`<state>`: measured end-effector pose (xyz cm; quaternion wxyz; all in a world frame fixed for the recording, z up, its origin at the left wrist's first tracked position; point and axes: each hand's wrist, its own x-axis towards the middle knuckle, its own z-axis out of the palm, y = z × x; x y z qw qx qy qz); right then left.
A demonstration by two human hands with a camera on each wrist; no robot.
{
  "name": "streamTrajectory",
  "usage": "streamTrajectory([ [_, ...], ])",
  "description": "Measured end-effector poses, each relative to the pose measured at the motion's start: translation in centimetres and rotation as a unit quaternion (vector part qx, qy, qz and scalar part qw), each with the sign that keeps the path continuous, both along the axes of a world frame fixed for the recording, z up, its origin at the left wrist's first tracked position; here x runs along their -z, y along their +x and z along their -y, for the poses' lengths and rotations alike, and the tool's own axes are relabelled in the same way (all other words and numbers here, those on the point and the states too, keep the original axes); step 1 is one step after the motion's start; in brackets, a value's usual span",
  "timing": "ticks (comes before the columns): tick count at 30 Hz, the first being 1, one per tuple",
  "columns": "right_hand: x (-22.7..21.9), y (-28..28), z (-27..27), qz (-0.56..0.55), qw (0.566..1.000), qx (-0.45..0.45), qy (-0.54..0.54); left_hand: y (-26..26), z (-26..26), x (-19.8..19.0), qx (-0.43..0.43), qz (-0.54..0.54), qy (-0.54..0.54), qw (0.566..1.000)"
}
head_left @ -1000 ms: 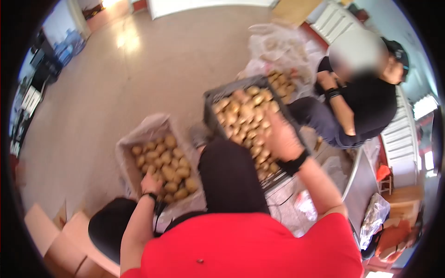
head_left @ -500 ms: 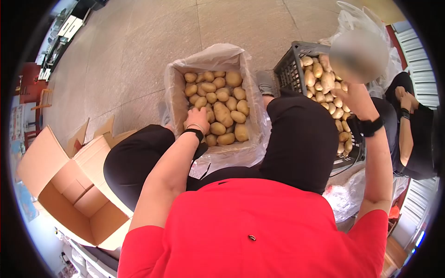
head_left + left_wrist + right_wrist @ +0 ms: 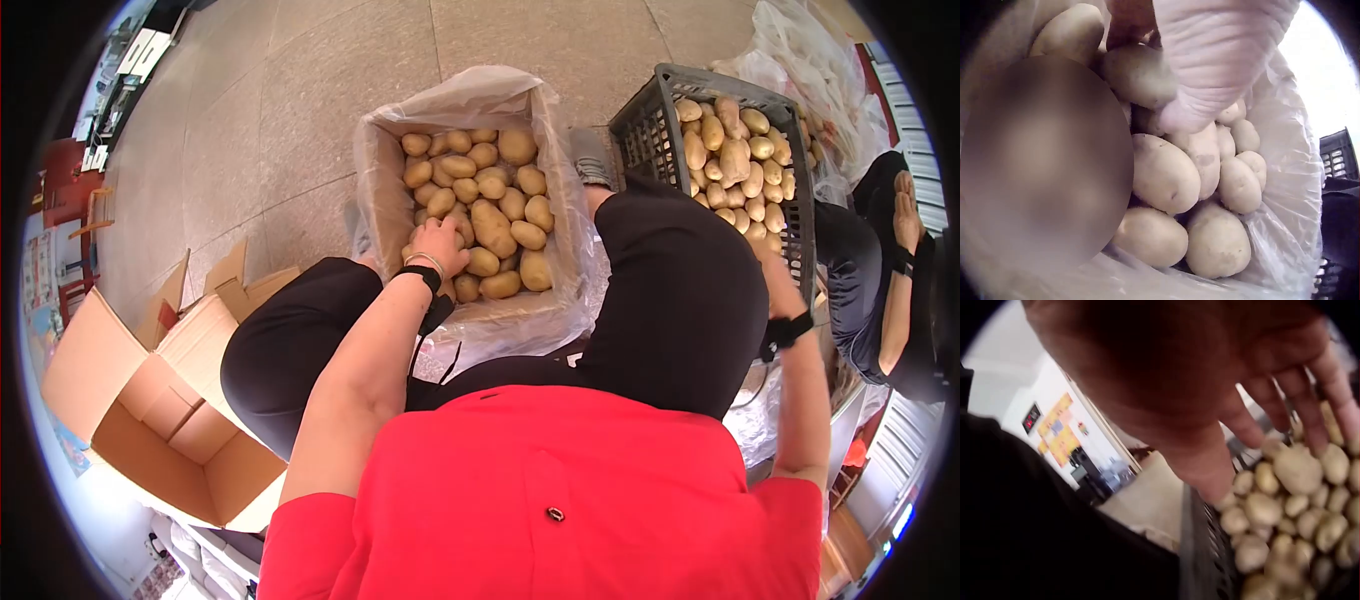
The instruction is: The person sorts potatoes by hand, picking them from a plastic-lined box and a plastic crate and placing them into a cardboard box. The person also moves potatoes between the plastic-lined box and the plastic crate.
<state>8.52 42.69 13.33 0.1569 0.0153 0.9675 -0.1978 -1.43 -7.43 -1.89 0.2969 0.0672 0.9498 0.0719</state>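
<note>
My left hand (image 3: 440,247) is down among the potatoes (image 3: 492,228) in a plastic-lined box (image 3: 378,185) between my knees. In the left wrist view its thumb and curled fingers lie about one potato (image 3: 1138,76), while other potatoes sit just below. Over a black plastic crate (image 3: 650,130) to the right, my right hand (image 3: 782,282) reaches past my knee, partly hidden in the head view. The right wrist view shows its fingers (image 3: 1300,400) spread and fairly straight above the crate's potatoes (image 3: 1297,469), with nothing in the palm.
An opened cardboard box (image 3: 165,430) stands by my left knee. Clear plastic bags (image 3: 800,60) lie behind the crate. Another person sits at the right, hands (image 3: 905,215) together. My right knee (image 3: 680,290) rises between box and crate.
The head view has swung right and now looks more directly down. My right hand has drawn back toward the crate's near end. My left hand stays in the lined box.
</note>
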Motion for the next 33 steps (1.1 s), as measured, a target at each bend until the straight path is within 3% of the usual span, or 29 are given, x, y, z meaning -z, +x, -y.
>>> streamTrajectory([
  [2,1.6,4.6,1.1,-0.021,0.976,0.103,-0.190,0.3,-0.1,0.2,-0.016,-0.003,0.013,1.000],
  [4,6.8,9.2,-0.6,0.116,0.914,0.199,-0.335,0.4,-0.3,-0.4,-0.037,-0.022,0.032,0.999],
  [5,6.7,10.9,-0.5,0.116,0.913,0.203,-0.335,0.5,-0.1,-0.3,-0.033,-0.021,0.032,0.999],
  [6,6.3,12.5,-0.3,0.075,0.967,0.104,-0.221,0.6,0.3,-0.2,0.033,-0.011,0.044,0.998],
  [7,6.2,13.5,-0.2,0.055,0.984,0.052,-0.161,0.7,0.6,0.0,0.099,-0.003,0.056,0.993],
  [8,5.9,14.3,0.1,0.030,0.995,0.002,-0.099,1.1,0.9,0.2,0.101,-0.005,0.057,0.993],
  [10,5.6,14.9,1.1,0.058,0.992,0.103,-0.041,1.9,1.3,0.9,0.083,-0.051,0.092,0.991],
  [12,4.9,14.3,1.9,0.032,0.996,0.081,-0.015,2.1,1.4,1.2,0.085,-0.046,0.060,0.994],
  [14,4.3,13.3,2.7,0.119,0.979,0.165,0.010,1.9,1.7,1.2,0.043,-0.081,0.016,0.996],
  [16,5.2,13.8,2.3,0.108,0.979,0.174,-0.017,1.4,1.9,1.3,0.030,-0.093,0.025,0.995],
  [18,4.0,12.7,3.5,0.081,0.984,0.144,0.061,1.0,1.2,0.5,0.013,-0.014,-0.005,1.000],
  [20,4.1,12.5,3.8,0.077,0.982,0.161,0.059,1.1,0.4,0.2,-0.020,-0.031,-0.019,0.999],
  [22,4.0,12.5,3.8,0.120,0.973,0.185,0.065,1.2,0.4,0.4,0.041,-0.044,-0.070,0.996],
  [24,5.7,13.2,2.9,0.114,0.973,0.183,0.083,0.7,0.2,0.4,0.051,-0.067,-0.070,0.994],
  [27,6.3,14.0,2.5,0.052,0.978,0.196,0.048,0.4,-0.2,0.7,-0.075,-0.095,-0.028,0.992],
  [28,6.5,14.1,2.4,0.053,0.979,0.193,0.048,0.2,-0.2,1.1,-0.078,-0.094,-0.029,0.992],
  [30,7.1,14.2,2.1,0.069,0.974,0.190,0.105,-0.5,0.0,1.9,-0.166,-0.191,0.022,0.967],
  [33,9.2,15.7,1.0,0.005,0.972,0.233,0.013,-1.2,0.9,2.2,-0.174,-0.225,0.047,0.957],
])
